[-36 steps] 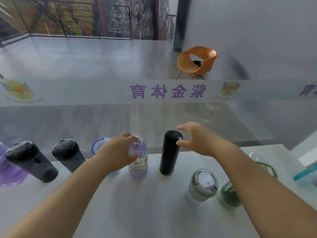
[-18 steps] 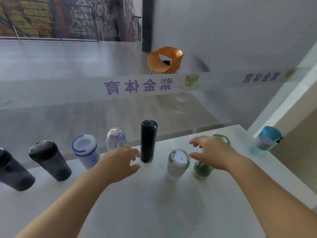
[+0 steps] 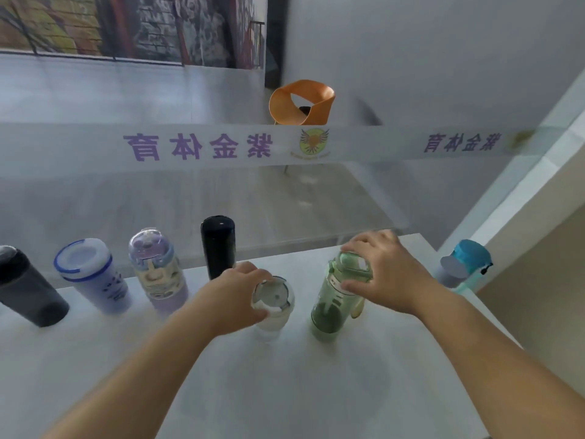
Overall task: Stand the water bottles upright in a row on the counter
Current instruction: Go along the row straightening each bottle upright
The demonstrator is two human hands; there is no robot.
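Several bottles stand on the white counter (image 3: 285, 391). At the back, from left: a dark grey tumbler (image 3: 28, 289), a white cup with a blue rim (image 3: 91, 277), a lilac bottle (image 3: 156, 274), a tall black flask (image 3: 218, 245). My left hand (image 3: 234, 296) grips the lid of a short white bottle (image 3: 273, 307) nearer to me. My right hand (image 3: 386, 274) holds the top of a green bottle (image 3: 335, 302), which stands upright. A teal-capped bottle (image 3: 465, 264) sits at the far right edge.
A glass wall with a frosted band of purple lettering (image 3: 196, 147) rises directly behind the counter. An orange chair (image 3: 300, 103) stands beyond the glass. The counter's right edge meets a beige wall (image 3: 538, 280).
The view swung right. My left hand left the lilac bottle and closed on the white bottle's lid. My right hand took the green bottle, which lay tipped before, and it now stands upright.
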